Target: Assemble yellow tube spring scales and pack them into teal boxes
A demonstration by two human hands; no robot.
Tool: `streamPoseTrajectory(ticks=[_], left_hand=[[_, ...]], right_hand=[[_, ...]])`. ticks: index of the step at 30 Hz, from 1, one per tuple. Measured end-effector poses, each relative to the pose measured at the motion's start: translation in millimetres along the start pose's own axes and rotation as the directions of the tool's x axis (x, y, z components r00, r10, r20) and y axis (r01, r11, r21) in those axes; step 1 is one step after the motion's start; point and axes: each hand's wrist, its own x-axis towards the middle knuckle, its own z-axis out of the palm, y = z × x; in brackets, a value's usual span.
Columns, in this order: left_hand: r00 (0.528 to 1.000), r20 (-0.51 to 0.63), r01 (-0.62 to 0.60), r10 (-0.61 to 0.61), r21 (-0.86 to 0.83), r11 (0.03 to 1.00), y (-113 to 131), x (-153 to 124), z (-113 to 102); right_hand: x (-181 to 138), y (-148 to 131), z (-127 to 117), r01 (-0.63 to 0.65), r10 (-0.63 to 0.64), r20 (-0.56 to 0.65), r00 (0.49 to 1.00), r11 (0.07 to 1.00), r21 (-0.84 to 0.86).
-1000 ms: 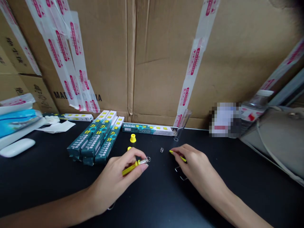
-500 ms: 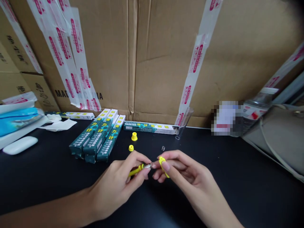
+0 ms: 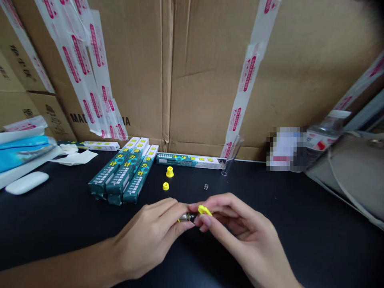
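My left hand [image 3: 150,236] is closed on a yellow spring-scale rod, mostly hidden by the fingers. Its silvery metal end [image 3: 184,217] sticks out toward the right. Between the thumb and fingers of my right hand [image 3: 243,230] is a small yellow plastic piece [image 3: 204,210], held close to that metal end. Whether the two parts touch, I cannot tell. Beyond my hands, a larger yellow cap [image 3: 169,172] and a smaller yellow cap [image 3: 166,186] stand on the table. A tiny metal spring [image 3: 206,187] lies to their right.
Several green-and-white spring-scale boxes [image 3: 123,172] are stacked at left. Another box [image 3: 189,161] lies at the back, a clear tube [image 3: 232,156] leaning beside it. A white case [image 3: 27,183] and tissues [image 3: 75,158] are far left; a bottle [image 3: 324,136] and grey bag [image 3: 351,172] stand right.
My left fingers have come forward over the rod, covering its yellow part. The yellow piece in my right hand has tilted flatter, and both hands are closer together.
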Motion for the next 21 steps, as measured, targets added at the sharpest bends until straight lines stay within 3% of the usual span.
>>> streamPoseTrajectory(ticks=[3, 6, 9, 15, 21], left_hand=[[0.998, 0.058, 0.037, -0.035, -0.029, 0.999, 0.1, -0.5, 0.3], [0.991, 0.095, 0.097, -0.094, -0.032, 0.995, 0.3, -2.4, 1.6], [0.992, 0.011, 0.127, -0.128, 0.021, 0.992, 0.2, -5.0, 4.8], [0.989, -0.149, 0.037, -0.025, 0.08, 0.996, -1.4, -5.8, 9.2], [0.963, -0.24, -0.102, 0.12, 0.086, 0.991, 0.9, -2.0, 7.3]], right_hand=[[1.2, 0.7, 0.0, -0.035, 0.034, 0.017, 0.999, 0.998, 0.048], [1.9, 1.9, 0.3, 0.009, -0.011, 0.058, 0.998, 0.999, 0.042], [0.9, 0.7, 2.6, 0.034, -0.034, 0.027, 0.999, 0.999, 0.0], [3.3, -0.5, 4.1, -0.002, 0.002, -0.015, 1.0, 1.0, 0.014], [4.0, -3.5, 3.5, -0.178, 0.182, -0.021, 0.983, 0.975, 0.135]])
